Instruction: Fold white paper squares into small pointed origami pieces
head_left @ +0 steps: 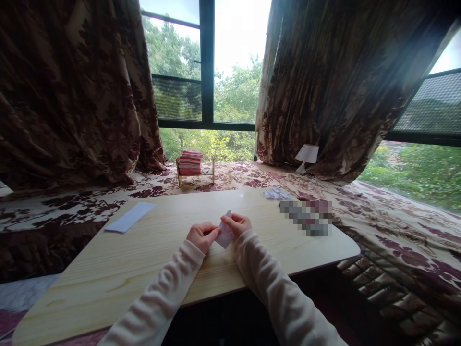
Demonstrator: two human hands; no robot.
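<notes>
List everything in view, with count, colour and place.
Held paper: one, white, between both hands
Flat paper: one, white, table's far left
Folded papers: several, too small to count, white, table's far right
Table: one, pale wood, under the hands
Pixelated patch: one, grey and reddish, table's right, contents hidden
Rack: one, light brown, beyond the table
Cloths: one stack, pink-and-white striped, on the rack
Lamp: one, white, by the right curtain
Flowered cover: cream and maroon, beyond the table
Curtains: two, brown patterned, left and right
Windows: two, dark-framed, ahead and far right
Trees: uncounted, green, outside
Sleeves: two, off-white, bottom centre
Left hand: one, bare, pinching the held paper
Right hand: one, bare, pinching it too
</notes>
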